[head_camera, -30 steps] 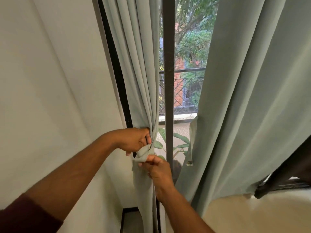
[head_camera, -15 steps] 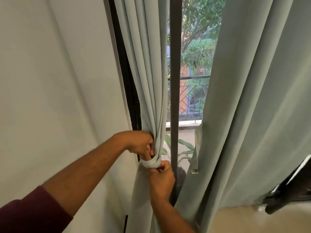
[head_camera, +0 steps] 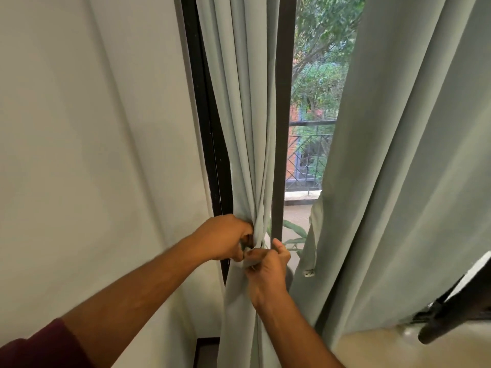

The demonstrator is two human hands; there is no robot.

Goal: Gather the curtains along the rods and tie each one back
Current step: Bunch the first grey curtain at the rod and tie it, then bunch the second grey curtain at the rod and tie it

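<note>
Two hands meet at the waist of the gathered left curtain [head_camera: 247, 128], which hangs bunched into tight folds between the black window frame [head_camera: 210, 144] and the dark centre post [head_camera: 283, 128]. The left hand [head_camera: 225, 239] has its fingers curled into the folds from the wall side, gripping the bundle where it is cinched. The right hand [head_camera: 268, 266] sits just below and touching it, thumb raised, fingers pinching a pale strip of fabric, probably the tie-back [head_camera: 248, 257], though the hands hide most of it. Below the hands the curtain falls loose toward the floor. The right curtain [head_camera: 398, 168] hangs wide and ungathered, well apart, with a small tab [head_camera: 308, 273] at its edge. Through the gap show a balcony railing [head_camera: 310, 144] and green trees [head_camera: 324, 49].
</note>
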